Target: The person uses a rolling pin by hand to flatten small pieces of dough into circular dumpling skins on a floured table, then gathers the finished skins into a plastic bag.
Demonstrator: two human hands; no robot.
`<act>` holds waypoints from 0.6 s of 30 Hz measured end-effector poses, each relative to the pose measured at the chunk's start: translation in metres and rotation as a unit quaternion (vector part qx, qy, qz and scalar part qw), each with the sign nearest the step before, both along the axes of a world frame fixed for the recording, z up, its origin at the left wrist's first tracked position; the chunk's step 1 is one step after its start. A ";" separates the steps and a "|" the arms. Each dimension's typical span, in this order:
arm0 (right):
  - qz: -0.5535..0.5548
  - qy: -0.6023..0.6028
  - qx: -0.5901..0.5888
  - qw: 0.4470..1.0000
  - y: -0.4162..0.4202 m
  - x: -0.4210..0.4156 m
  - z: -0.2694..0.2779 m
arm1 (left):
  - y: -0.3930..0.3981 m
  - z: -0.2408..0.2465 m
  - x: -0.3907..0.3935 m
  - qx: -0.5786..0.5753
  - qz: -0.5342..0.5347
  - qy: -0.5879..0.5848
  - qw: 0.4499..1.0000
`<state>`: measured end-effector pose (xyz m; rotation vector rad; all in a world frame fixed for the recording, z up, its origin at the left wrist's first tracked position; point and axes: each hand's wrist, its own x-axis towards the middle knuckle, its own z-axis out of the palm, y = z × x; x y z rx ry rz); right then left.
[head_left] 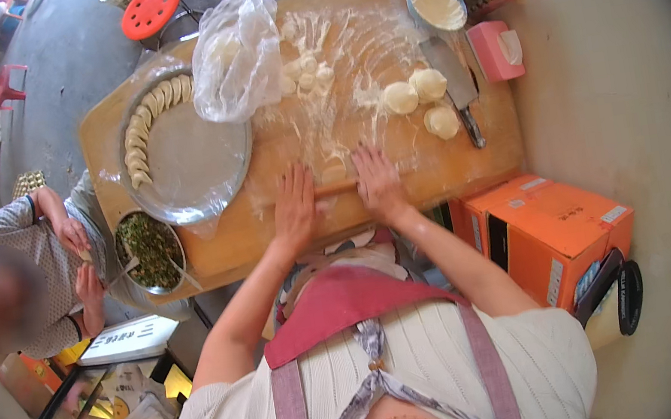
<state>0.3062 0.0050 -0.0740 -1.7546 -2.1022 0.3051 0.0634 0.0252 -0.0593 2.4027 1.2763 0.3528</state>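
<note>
Both palms rest on a wooden rolling pin (335, 188) near the table's front edge, my left hand (296, 205) on its left part and my right hand (380, 183) on its right part. Between the hands, touching or just beyond the pin, lies a small dough round (333, 173). Small dough pieces (307, 72) sit on floured wood farther back. Flattened dough rounds (401, 97) lie at the right beside a cleaver (452, 78). Folded dumplings (135, 142) line the left rim of a large round tray (247, 164), whose edge a clear plastic bag (235, 62) overlaps.
A bowl of flour (437, 4) and a pink tissue box (495, 51) stand at the table's back right. At the left, a person (45, 272) holds a small piece of dough beside a bowl of chopped filling (150, 250). An orange carton (547, 230) stands below the table's right side.
</note>
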 end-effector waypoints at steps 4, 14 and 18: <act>-0.105 -0.008 0.036 0.994 0.039 -0.004 0.006 | 0.062 -0.026 0.031 0.054 0.079 0.024 0.995; -0.170 0.021 0.049 0.984 0.058 -0.002 0.008 | 0.089 -0.001 0.044 0.061 0.111 -0.010 0.992; -0.028 -0.012 -0.021 0.999 0.029 0.008 -0.014 | 0.063 -0.034 0.018 0.035 0.001 -0.020 0.999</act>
